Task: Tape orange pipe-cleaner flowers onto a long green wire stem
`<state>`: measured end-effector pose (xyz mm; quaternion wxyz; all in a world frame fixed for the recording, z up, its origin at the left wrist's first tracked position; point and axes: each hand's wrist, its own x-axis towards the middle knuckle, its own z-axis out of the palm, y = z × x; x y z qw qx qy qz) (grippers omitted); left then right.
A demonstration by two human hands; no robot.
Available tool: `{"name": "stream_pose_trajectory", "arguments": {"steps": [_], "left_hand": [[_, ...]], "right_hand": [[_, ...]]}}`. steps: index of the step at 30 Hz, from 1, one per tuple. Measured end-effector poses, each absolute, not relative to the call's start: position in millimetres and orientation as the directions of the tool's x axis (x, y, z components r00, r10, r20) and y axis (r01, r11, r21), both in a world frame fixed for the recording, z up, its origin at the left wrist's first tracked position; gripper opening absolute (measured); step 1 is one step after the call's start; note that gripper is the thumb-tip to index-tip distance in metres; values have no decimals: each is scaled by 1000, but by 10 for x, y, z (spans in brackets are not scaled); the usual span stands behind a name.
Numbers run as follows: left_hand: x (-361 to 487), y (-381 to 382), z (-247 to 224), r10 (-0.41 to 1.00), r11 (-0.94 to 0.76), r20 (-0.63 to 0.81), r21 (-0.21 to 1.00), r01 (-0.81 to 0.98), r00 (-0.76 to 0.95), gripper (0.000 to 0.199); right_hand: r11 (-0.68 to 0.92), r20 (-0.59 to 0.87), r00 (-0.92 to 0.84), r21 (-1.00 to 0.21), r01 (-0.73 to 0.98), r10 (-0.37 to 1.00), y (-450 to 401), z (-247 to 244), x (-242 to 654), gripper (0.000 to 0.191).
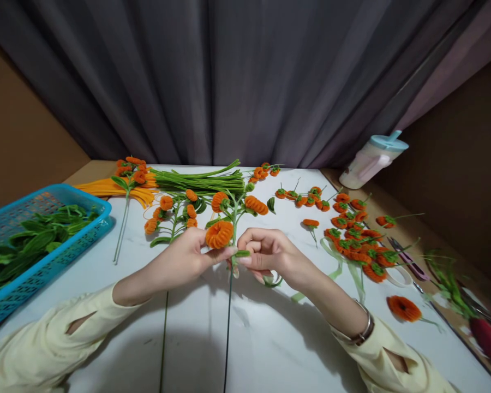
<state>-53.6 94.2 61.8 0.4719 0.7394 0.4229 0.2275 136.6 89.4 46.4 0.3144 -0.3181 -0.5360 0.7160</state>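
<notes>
My left hand (192,254) pinches the stem of an upright flower stalk (235,218), just below its blooms. On the stalk sit several orange fuzzy flowers (220,234) that look made of pipe cleaner, and its thin dark wire (228,327) runs down toward me. Close on the right, my right hand (270,254) is closed, thumb against fingers, on a short green strip (242,253) that meets the stem. A loop of green tape (273,282) shows under this hand; whether it joins the strip is hidden. Behind my left hand lies another flower stalk (175,215).
A blue basket (102,210) of green leaves stands left. At the back lie green pipe cleaners (200,179) and orange pipe cleaners (114,188). Loose orange flower heads (354,245), scissors (409,259) and a tape ring (399,276) are right. A tumbler (370,161) stands back right.
</notes>
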Motion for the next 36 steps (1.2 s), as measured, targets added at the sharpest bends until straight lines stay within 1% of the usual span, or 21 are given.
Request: {"name": "stream_pose_trajectory", "arguments": {"steps": [3, 6, 8, 11, 17, 25, 27, 31, 36], "left_hand": [[-521, 934, 623, 842, -120, -115, 912, 392, 527, 31], [-497, 924, 607, 795, 46, -187, 967, 249, 578, 25], [-487, 918, 583, 765, 144, -208, 978, 152, 610, 22], [-488, 907, 545, 759, 210, -228, 972, 102, 610, 22], [-486, 887, 482, 729, 318, -246, 948, 2, 638, 26], [-432, 858, 395, 708, 397, -258, 915, -69, 657, 28], [-434, 858, 357, 725, 395, -283, 917, -43, 627, 29], [-459, 856, 282, 790, 391, -354, 920, 34, 500, 26], [-456, 847, 312, 806, 424, -388, 905, 20, 446, 34]], "right_hand": [[-214, -103, -605, -970, -115, 790, 888, 456, 1360, 16], [-232, -102, -606, -963, -139, 788, 884, 440, 1352, 21], [-242, -91, -601, -954, -175, 794, 886, 430, 1351, 25], [-250, -77, -598, -945, -213, 798, 892, 418, 1351, 28], [-299, -107, -582, -922, -244, 806, 888, 387, 1333, 24], [-329, -119, -556, -897, -294, 823, 870, 382, 1303, 22], [-327, -123, -554, -900, -287, 824, 869, 387, 1297, 22], [-330, -128, -560, -902, -277, 818, 871, 393, 1280, 23], [-361, -163, -567, -897, -255, 807, 874, 389, 1273, 23]]}}
